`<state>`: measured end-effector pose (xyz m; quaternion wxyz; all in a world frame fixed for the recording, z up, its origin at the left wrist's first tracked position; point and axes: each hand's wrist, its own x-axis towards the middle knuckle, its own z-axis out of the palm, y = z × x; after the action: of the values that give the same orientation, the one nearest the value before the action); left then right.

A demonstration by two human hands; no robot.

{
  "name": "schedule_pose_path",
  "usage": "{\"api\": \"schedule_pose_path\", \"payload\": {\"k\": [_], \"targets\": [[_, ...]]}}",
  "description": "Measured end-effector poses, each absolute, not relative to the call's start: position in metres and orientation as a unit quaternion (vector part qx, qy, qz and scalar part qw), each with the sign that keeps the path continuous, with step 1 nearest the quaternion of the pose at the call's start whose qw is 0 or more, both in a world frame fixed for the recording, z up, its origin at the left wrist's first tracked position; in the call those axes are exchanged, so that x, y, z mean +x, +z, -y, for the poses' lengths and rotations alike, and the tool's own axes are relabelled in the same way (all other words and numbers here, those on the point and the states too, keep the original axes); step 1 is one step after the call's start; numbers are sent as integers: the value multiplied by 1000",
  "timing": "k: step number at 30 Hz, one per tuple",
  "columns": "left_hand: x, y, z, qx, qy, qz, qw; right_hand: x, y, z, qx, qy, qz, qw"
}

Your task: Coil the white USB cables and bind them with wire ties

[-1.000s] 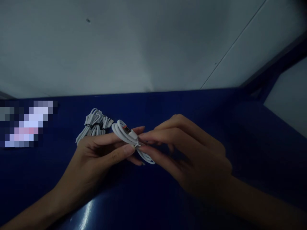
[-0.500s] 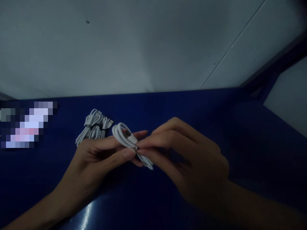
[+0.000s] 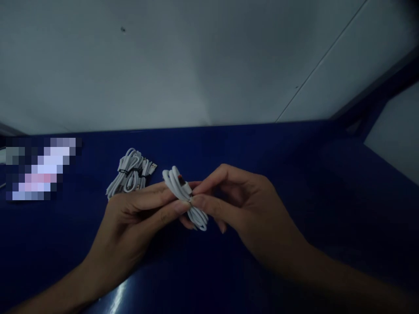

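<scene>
A white USB cable (image 3: 176,185), wound into a bundle of loops, is held up above the blue table, its dark plug with a bit of red tucked against the coil. My left hand (image 3: 137,218) is closed on it, thumb in front and fingers behind. From the other side my right hand (image 3: 248,209) pinches the bundle's narrow waist between thumb and forefinger. Whatever binds the waist is mostly covered by the fingertips. Just behind my left hand lies a pile of similar white cables (image 3: 131,168), bound with black ties.
The blue table (image 3: 248,148) runs back to a pale wall (image 3: 163,65). At the far left lies a bright, pixelated object (image 3: 49,168). A blue frame with a pale panel (image 3: 396,131) stands at the right.
My right hand has turned, and its thumb now presses on the front of the bundle's waist. The bundle has shifted slightly right and tilted more upright. The cable pile stays put.
</scene>
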<state>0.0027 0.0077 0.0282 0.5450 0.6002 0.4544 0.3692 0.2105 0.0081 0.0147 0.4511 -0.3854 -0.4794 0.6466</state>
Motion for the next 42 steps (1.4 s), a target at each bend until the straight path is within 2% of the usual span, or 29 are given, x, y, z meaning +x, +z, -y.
{"api": "schedule_pose_path", "payload": {"k": [6,15,21,28,37,42], "targets": [[7,28,-9,596,371,-425,571,208,12,-12,-338,730,426,413],[1,15,-8,530,344,-405,661,215,0,-19,-289,733,444,427],[-3,16,-5,530,329,-420,659,216,10,-18,-359,639,483,478],[-3,17,-5,539,292,-403,680,214,16,-20,-275,694,491,449],[1,18,-5,500,268,-392,724,216,15,-22,-291,717,485,407],[2,17,-6,512,316,-439,667,218,7,-22,-330,716,464,403]]}}
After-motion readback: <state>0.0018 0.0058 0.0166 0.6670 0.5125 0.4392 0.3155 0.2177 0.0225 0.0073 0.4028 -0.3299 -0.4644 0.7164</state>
